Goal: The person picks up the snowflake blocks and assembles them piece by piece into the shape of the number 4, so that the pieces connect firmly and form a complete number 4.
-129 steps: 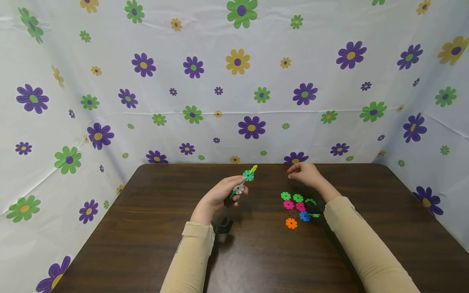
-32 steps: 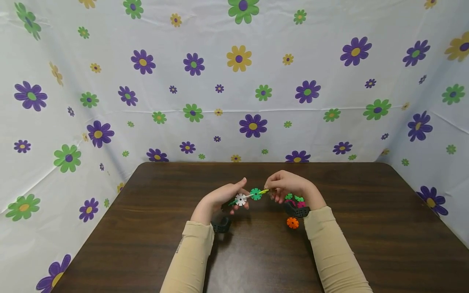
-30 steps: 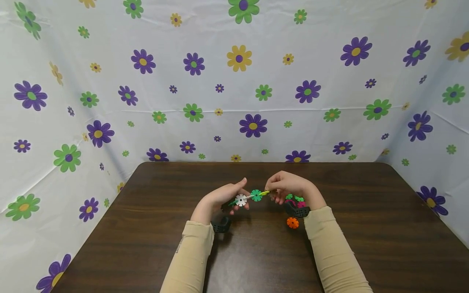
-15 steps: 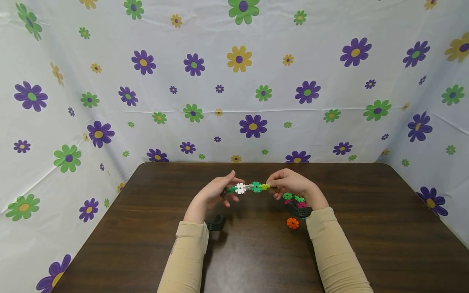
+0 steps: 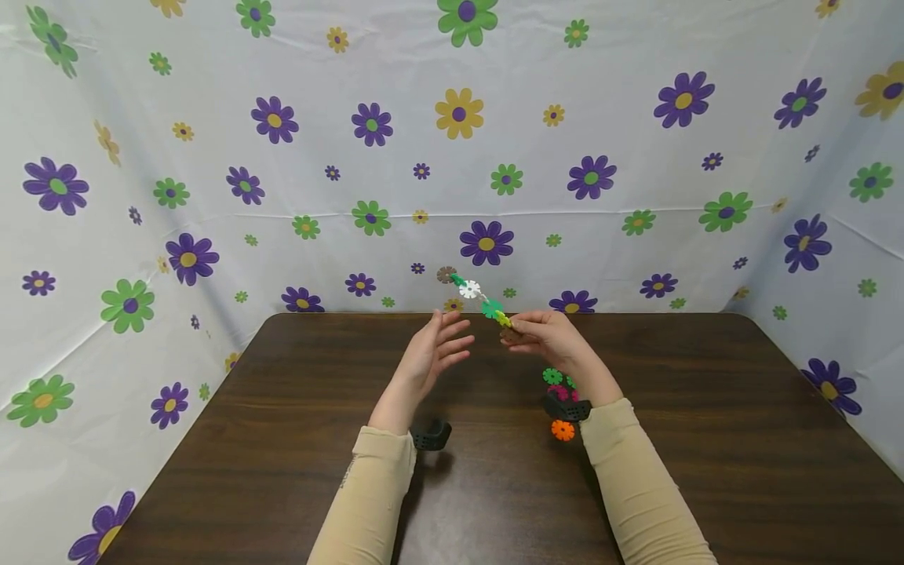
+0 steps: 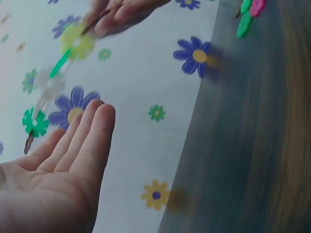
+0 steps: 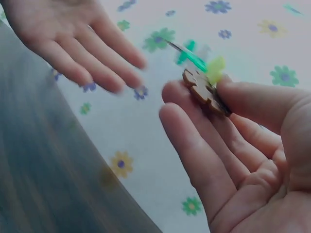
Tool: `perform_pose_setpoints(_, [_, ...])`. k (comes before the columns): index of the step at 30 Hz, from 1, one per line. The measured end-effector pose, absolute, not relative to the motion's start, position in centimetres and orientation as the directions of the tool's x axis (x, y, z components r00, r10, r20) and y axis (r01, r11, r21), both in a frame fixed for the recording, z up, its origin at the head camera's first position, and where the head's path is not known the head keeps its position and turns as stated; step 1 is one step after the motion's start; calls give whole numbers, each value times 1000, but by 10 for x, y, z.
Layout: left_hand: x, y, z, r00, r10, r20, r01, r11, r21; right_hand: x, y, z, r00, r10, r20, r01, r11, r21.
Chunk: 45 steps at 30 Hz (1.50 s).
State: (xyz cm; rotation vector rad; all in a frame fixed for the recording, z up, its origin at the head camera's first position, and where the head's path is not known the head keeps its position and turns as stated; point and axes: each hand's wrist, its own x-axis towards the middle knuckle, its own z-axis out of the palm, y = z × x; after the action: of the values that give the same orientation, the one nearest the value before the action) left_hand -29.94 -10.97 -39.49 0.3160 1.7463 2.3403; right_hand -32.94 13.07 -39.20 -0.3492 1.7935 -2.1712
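Chain (image 5: 490,309) swung up off L hand (image 5: 428,355), now spread, nothing held. Chain's held aloft by R hand (image 5: 554,339), brn disc (image 7: 201,92) pinched. Prob. being turned; L grip on free end (image 5: 446,275) likely needed nxt.

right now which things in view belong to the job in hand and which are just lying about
In the job:
disc chain, held up
brown end disc, pinched by the right hand
left hand, holding nothing

Lying about, perhaps as spares:
orange disc
green discs
pink discs
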Motion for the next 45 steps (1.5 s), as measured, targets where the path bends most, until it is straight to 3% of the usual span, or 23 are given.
perform_pose_setpoints(7, [-297, -100, -396, -949, 299, 94, -4, -313, 950, -322, 96, -391, -945, -325, 20, 13, -100, -995])
perform_pose_setpoints(14, [-298, -98, -396, -972, 195, 128, 31, -438, 899, -312, 69, -395, -938, -340, 66, -55, -41, -998])
perform_pose_setpoints(20, [-296, -95, -394, -971, 150, 186, 97, -463, 881, -304, 57, -397, -927, -369, 66, -74, 7, -997])
perform_pose_setpoints(36, [-293, -92, -393, -972, 125, 200, 128, -434, 892, -300, 54, -397, -917, -391, 74, -143, 150, -978])
perform_pose_setpoints(45, [-294, -96, -392, -987, 73, 145, 102, -412, 905, -303, 81, -388, -894, -447, 24, -169, 286, -943])
